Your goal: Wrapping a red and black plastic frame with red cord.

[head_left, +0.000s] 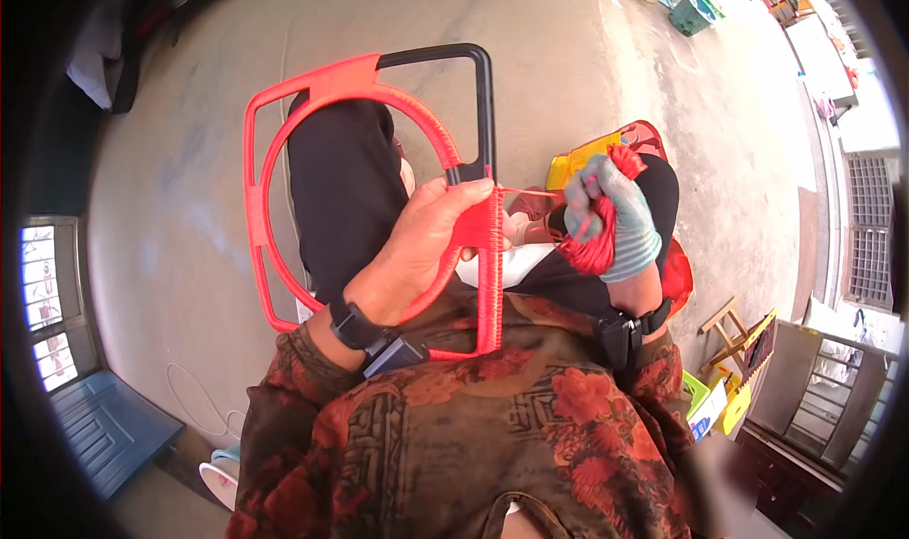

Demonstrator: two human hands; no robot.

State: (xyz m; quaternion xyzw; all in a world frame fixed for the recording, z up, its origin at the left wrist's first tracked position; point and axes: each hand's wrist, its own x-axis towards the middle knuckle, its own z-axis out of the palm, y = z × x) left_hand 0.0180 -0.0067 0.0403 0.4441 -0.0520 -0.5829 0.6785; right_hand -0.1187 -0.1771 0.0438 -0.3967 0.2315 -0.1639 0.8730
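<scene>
Across my lap lies a square frame with a ring inside it (344, 77), mostly wrapped in red strand. Its far right corner is bare black (486, 104). My bare left hand (431, 231) grips the frame's right side, thumb on top at the edge of the wrapping. A taut red strand (530, 192) runs from that spot to my right hand (615, 217). That hand wears a grey-blue glove and is closed around a bundle of red cord (595, 247), whose ends stick out above and below the fist.
Past my right knee lies a yellow and red bag (582, 160). Buckets (692, 15) stand at the far right. A small wooden stool (724, 331) is beside me on the right, a blue panel-like piece (114, 430) on the left. Concrete floor (189, 189) surrounds me.
</scene>
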